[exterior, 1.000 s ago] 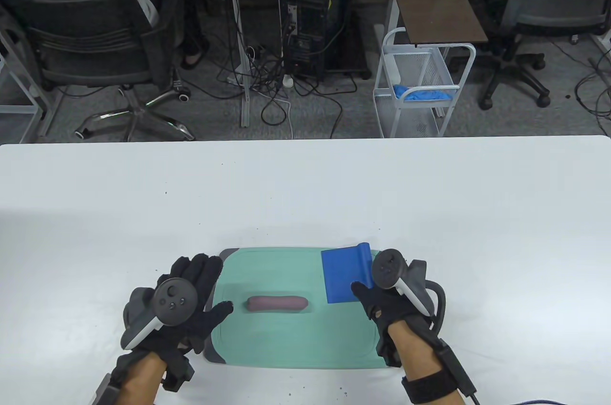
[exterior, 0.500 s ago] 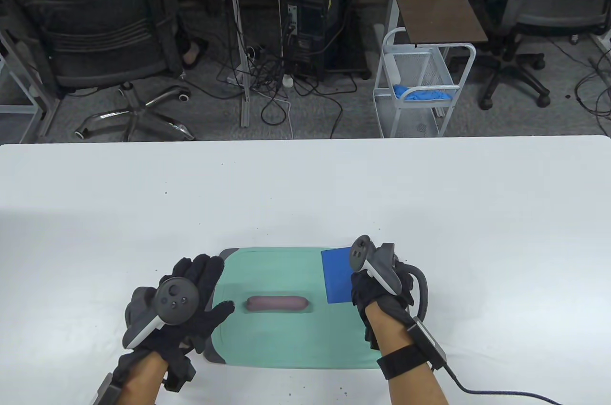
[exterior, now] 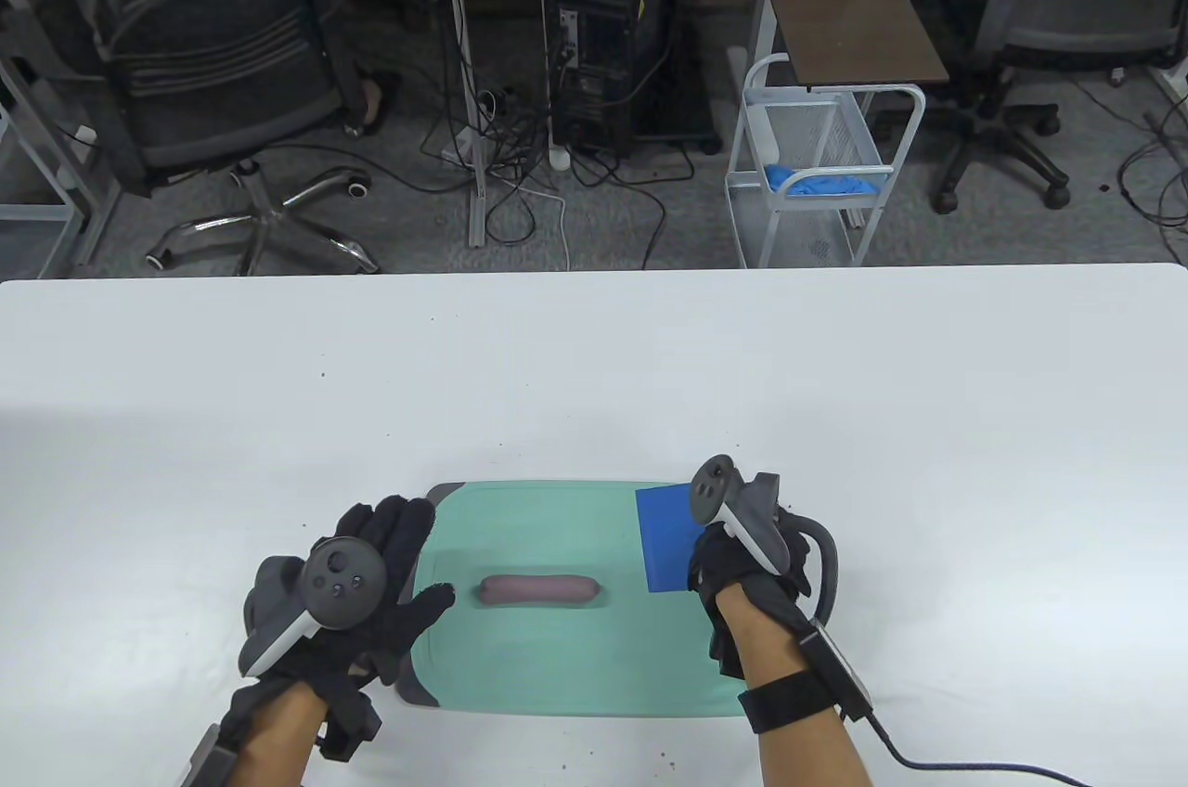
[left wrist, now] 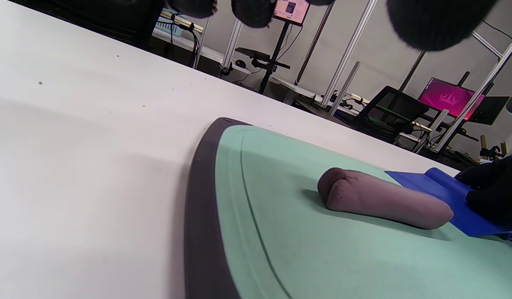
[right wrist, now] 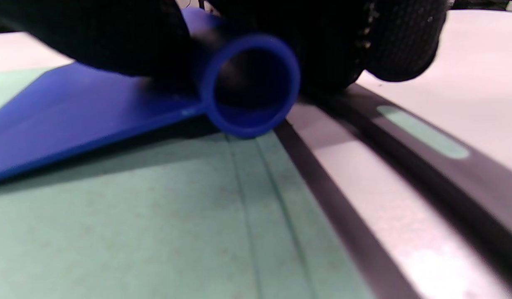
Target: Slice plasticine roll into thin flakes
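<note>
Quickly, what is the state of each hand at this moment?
Left hand: open, holding nothing, fingers spread at the cutting board's left edge.
Right hand: closed on the blue scraper's rolled handle.

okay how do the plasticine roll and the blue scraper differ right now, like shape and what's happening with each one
The plasticine roll is a thick, rounded brown-purple log; the blue scraper is a thin flat sheet with a tubular handle.
The roll lies untouched and whole at the middle of the green cutting board; the scraper sits at the board's right end, gripped by the right hand.
Both rest on the same board.
</note>
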`<state>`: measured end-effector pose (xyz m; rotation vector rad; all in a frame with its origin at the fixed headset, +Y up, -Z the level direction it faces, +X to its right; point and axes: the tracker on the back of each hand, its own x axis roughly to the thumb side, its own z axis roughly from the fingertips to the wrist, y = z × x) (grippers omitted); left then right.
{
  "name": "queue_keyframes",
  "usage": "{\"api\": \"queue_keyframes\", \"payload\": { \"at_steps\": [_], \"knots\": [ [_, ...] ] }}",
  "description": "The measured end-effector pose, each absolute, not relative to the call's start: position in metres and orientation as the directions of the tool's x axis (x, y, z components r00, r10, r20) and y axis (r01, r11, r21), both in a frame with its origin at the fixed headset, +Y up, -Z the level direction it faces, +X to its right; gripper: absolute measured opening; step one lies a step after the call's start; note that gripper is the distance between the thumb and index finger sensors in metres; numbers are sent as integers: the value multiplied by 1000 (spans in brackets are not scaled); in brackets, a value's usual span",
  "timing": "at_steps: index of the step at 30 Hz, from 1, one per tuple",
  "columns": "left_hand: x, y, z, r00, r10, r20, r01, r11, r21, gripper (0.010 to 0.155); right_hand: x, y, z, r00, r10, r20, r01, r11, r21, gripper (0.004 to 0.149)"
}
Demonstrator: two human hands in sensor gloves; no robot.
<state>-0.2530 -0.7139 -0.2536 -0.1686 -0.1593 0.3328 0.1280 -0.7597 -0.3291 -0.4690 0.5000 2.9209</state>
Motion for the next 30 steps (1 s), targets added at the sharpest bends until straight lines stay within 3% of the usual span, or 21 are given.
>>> {"api": "queue_keyframes", "payload": {
  "at_steps": [4, 7, 12, 19, 30],
  "knots": [
    [-254, -714, -254, 931, 344, 124, -318, 928, -193, 85, 136, -758, -326, -914, 181, -362, -283, -925, 252, 86],
    [-254, -714, -254, 930, 347, 121, -321, 927, -194, 85, 146, -752, -322, -876, 306, -373, -378, -916, 137, 82],
    [-253, -715, -254, 930, 348, 118, -322, 926, -198, 84, 153, -738, -311, -839, 442, -316, -477, -878, 37, 82],
    [-242, -721, -255, 933, 339, 124, -307, 925, -225, 83, 140, -713, -287, -848, 474, -238, -474, -879, -61, 82],
    [-174, -718, -255, 923, 222, 315, -163, 965, -203, 74, 82, -685, -255, -916, 381, -126, -369, -923, -107, 82]
  ]
}}
